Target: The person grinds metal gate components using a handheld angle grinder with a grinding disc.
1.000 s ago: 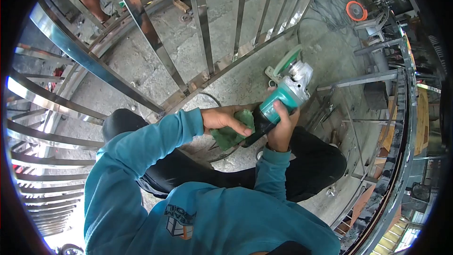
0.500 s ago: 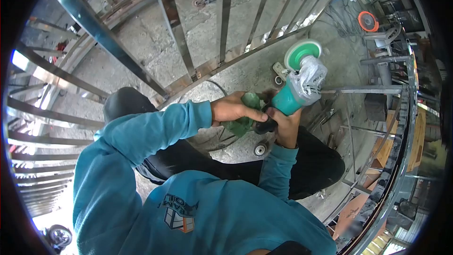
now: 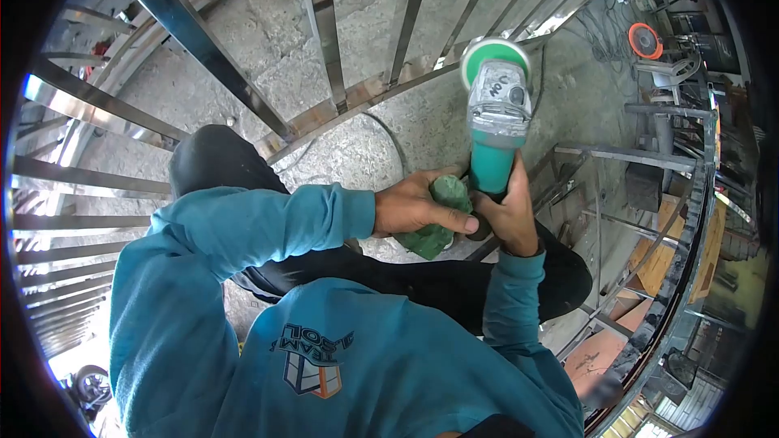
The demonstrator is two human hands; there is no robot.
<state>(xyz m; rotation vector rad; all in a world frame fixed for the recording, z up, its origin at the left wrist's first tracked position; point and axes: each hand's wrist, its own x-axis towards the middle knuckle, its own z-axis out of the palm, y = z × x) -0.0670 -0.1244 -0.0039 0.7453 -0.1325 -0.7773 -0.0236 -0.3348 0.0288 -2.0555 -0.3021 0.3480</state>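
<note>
Grinder (image 3: 497, 126) swung from rightward tilt to straight ahead, disc (image 3: 480, 53) now facing railing (image 3: 320, 24). Right hand (image 3: 511, 215) grasps its body; left hand (image 3: 410, 207) clutches green cloth (image 3: 442, 231).

The person wears a teal long-sleeved shirt (image 3: 389, 373). The left sleeve (image 3: 268, 223) and right sleeve (image 3: 507, 292) reach the wrists and end in cuffs of the same colour. The fabric is creased along both arms. The chest carries a print (image 3: 312, 357): white block lettering, partly readable as "TEAM", next to a box-shaped emblem in white, grey and orange. The trousers (image 3: 454, 284) are black. The left hand (image 3: 410, 207) and right hand (image 3: 515, 215) are bare.
</note>
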